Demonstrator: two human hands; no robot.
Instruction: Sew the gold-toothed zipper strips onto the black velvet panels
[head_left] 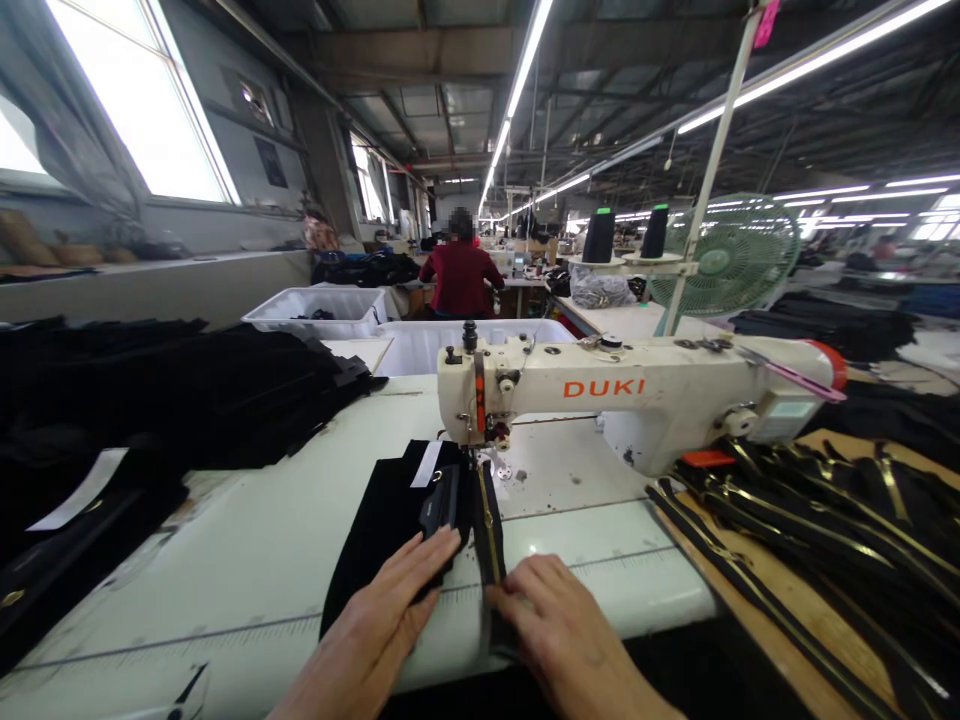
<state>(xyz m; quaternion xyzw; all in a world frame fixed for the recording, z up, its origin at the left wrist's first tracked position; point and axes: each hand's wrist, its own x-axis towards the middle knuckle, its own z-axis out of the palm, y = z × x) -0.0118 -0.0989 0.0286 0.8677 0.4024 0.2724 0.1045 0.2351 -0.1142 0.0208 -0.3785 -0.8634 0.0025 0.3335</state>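
A black fabric piece (382, 520) with a white label lies on the sewing table under the needle of a cream sewing machine (600, 395) marked DUKI. A black zipper with gold teeth (487, 520) runs along the fabric's right edge toward the needle. My left hand (390, 610) lies flat on the fabric with its fingers stretched out. My right hand (551, 625) presses down on the near end of the zipper with fingers curled over it.
Stacks of black fabric (180, 390) cover the table's left side. Several black zippers (825, 510) lie on a wooden board at right. Scissors (184, 695) rest near the front edge. White bins (322, 310), a green fan (731, 255) and a seated person in red (459, 275) are behind.
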